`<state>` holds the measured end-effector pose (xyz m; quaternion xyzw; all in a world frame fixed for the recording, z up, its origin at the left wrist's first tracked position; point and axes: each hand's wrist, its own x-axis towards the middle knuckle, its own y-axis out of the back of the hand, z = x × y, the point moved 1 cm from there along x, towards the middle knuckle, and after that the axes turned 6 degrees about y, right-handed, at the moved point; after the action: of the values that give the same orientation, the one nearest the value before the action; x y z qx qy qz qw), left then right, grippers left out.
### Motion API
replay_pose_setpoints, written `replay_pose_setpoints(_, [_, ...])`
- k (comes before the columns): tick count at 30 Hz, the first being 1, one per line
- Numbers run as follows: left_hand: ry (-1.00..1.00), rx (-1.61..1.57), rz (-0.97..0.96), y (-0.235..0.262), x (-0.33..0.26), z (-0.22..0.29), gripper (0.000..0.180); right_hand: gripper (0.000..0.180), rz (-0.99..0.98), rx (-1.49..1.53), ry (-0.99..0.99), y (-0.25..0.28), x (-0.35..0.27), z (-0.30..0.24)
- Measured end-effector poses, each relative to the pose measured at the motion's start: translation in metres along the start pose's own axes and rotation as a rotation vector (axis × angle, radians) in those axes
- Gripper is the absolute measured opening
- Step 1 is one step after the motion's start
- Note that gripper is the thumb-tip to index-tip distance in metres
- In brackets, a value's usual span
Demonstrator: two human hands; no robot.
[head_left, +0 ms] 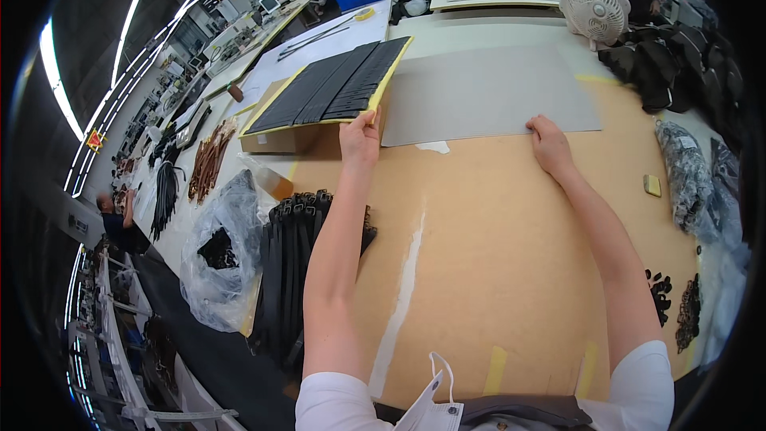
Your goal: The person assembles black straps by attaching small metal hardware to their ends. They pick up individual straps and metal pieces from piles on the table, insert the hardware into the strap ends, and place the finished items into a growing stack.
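My left hand [360, 141] grips the near right corner of a yellow-edged board [396, 73], which is tilted over a cardboard box [279, 140]. Rows of narrow black strips [335, 84] lie side by side on that board. A flat grey sheet [487, 92] lies to the right of it on the table. At the near edge of this sheet my right hand [550, 146] is closed, its fingers curled over the edge. Its thumb is mostly hidden. Left of my left forearm lies a bundle of black belts with buckles [291, 247].
A clear plastic bag [219, 259] with black pieces lies at the left, near a bottle of amber liquid [274, 183]. Brown straps [211, 158] lie beyond. A white fan [594, 6], black goods [678, 64] and small black parts [659, 294] are at the right. Another person [120, 219] stands far left.
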<state>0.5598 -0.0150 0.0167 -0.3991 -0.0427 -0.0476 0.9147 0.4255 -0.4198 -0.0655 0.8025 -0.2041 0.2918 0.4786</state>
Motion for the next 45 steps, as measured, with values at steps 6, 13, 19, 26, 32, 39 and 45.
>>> replay_pose_setpoints(6, [0.12,0.022,-0.182,-0.046,-0.102,0.017,0.044,0.02,0.188,0.225,-0.07,0.019,-0.003,-0.009])
replay_pose_setpoints(13, [0.335,0.067,-0.34,-0.056,-0.218,0.015,0.056,0.057,0.248,1.382,-0.892,0.111,-0.022,0.032])
replay_pose_setpoints(19, [0.494,0.091,-0.456,-0.06,-0.319,0.019,0.057,0.06,0.081,1.585,-0.871,0.221,-0.082,0.003])
replay_pose_setpoints(26, [0.732,0.102,-0.483,-0.032,-0.419,0.017,0.061,0.048,0.247,1.427,-0.788,0.311,-0.223,-0.078])
replay_pose_setpoints(32, [0.853,0.239,-0.512,0.018,-0.447,0.026,0.069,0.045,0.315,1.482,-0.906,0.326,-0.317,-0.134])
replay_pose_setpoints(39, [0.997,0.383,-0.446,0.044,-0.443,0.056,0.073,0.046,0.134,1.562,-0.921,0.32,-0.357,-0.161])
replay_pose_setpoints(45, [1.022,0.592,-0.397,0.039,-0.438,0.081,0.063,0.047,0.015,1.509,-1.048,0.313,-0.361,-0.18])
